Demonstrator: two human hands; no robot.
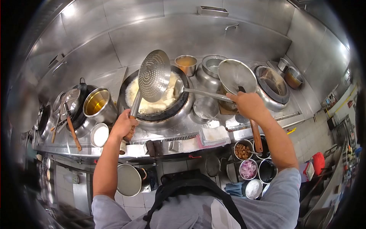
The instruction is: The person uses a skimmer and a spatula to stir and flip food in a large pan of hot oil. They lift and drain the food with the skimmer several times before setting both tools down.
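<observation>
My left hand (124,125) is closed around the wooden handle of a perforated skimmer (154,76), whose wide round head is raised over the wok (187,108). My right hand (249,105) grips a long metal-handled ladle (204,92); its head dips in at the wok's right side. Pale, foamy food (152,108) fills much of the wok, partly hidden behind the skimmer. Close beyond my right hand, a round mesh strainer (237,76) lies over a pot, and a wooden handle (256,137) shows below my wrist.
A pot of yellow oil (100,103) and a white bowl (100,135) stand left of the wok. Behind it is a pot of orange liquid (186,64). Folded cloths (214,136) lie at the front edge. Containers at right hold brown pieces (242,151) and sliced purple onion (248,169).
</observation>
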